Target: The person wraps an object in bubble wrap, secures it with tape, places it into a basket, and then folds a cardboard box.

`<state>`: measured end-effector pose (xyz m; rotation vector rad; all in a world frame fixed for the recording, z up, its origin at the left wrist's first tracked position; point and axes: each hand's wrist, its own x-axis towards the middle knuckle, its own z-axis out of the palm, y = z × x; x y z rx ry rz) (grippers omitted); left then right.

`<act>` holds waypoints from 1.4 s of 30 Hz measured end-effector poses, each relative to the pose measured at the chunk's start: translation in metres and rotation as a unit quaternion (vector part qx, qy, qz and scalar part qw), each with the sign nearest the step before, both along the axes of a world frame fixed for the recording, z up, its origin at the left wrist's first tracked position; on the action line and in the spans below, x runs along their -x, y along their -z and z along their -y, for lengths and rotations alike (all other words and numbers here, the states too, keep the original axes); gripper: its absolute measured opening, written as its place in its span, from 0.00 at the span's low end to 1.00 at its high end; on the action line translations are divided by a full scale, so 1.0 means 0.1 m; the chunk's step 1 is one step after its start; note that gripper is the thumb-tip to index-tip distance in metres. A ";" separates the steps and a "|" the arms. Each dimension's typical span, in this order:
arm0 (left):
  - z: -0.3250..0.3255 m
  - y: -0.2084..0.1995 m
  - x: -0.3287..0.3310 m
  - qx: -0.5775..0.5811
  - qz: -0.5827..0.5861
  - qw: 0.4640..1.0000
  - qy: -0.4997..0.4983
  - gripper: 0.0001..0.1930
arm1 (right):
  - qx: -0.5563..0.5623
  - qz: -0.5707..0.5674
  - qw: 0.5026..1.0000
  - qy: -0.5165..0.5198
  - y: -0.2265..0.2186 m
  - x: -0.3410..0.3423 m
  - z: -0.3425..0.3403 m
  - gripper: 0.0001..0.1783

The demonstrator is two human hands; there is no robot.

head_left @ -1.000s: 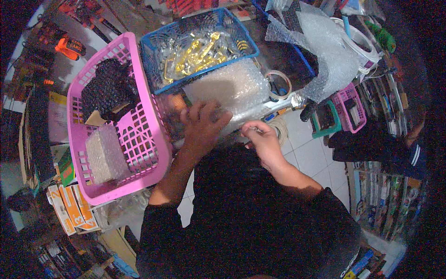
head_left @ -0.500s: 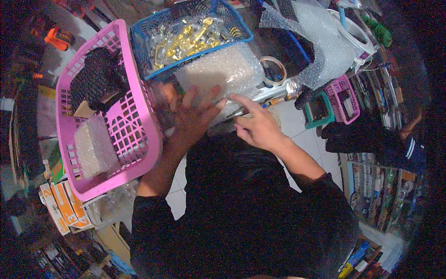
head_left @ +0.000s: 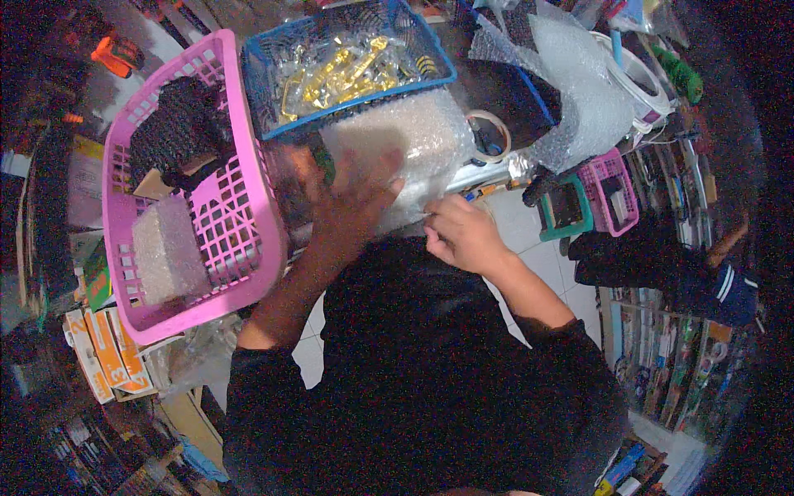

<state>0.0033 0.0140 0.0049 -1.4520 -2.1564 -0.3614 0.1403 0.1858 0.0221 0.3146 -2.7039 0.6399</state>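
Observation:
A flat package in clear bubble wrap [head_left: 422, 124] lies in front of me. My left hand [head_left: 351, 194] rests on its near left part, fingers spread, in shadow. At the near edge of the wrap, my right hand [head_left: 465, 233] is closed with fingers curled and thumb tucked in. Whatever its fingertips pinch is too small to make out. A roll of tape [head_left: 506, 142] stands on edge just right of the package. Behind the package sits a blue basket [head_left: 347, 114] holding small gold-coloured metal parts [head_left: 347, 70] in clear bags.
At left stands a pink basket [head_left: 263, 198] with a bubble-wrapped block [head_left: 165, 252] and black material [head_left: 184, 128]. Loose bubble wrap [head_left: 579, 83] hangs by a white bucket [head_left: 653, 91] at right. Beyond, a person's sleeve [head_left: 732, 289] shows near green and pink small baskets [head_left: 585, 198].
My right hand has drawn slightly nearer to me and its extended index finger has curled in. My left hand stays on the package. The view has shifted a little.

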 end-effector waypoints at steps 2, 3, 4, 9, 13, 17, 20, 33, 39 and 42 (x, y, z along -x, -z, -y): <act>0.00 -0.11 -0.05 0.001 0.008 1.000 0.006 0.17 | 0.025 -0.022 0.999 -0.012 -0.12 0.04 -0.02 0.07; 0.01 -0.20 -0.09 0.011 0.019 1.000 0.005 0.17 | 0.040 -0.034 0.998 -0.018 -0.20 0.04 -0.02 0.07; -0.01 -0.37 -0.12 0.033 0.039 0.999 -0.002 0.17 | 0.044 -0.037 0.998 -0.025 -0.28 0.05 -0.05 0.08; -0.08 -0.87 -0.11 0.084 0.077 0.993 -0.016 0.18 | 0.046 -0.039 0.997 -0.057 -0.67 0.06 -0.09 0.07; -0.12 -0.81 -0.07 0.047 0.121 0.991 -0.014 0.18 | 0.091 -0.050 0.994 -0.033 -0.82 0.12 -0.11 0.07; -0.16 -0.81 -0.03 0.050 0.181 0.982 -0.011 0.18 | 0.133 -0.062 0.989 0.003 -0.84 0.18 -0.15 0.06; -0.15 -0.67 0.11 0.045 0.226 0.973 0.024 0.19 | 0.137 -0.081 0.987 0.022 -0.91 0.27 -0.16 0.07; -0.02 -0.48 0.09 -0.230 0.309 0.917 0.102 0.22 | 0.183 -0.075 0.974 0.108 -0.93 0.57 -0.11 0.05; -0.15 -0.36 0.06 -0.226 0.311 0.922 -0.055 0.20 | 0.241 -0.005 0.966 0.091 -0.92 0.85 -0.18 0.06; -0.21 -0.38 0.10 -0.277 0.296 0.912 -0.068 0.18 | 0.260 0.016 0.962 0.076 -0.90 0.97 -0.21 0.07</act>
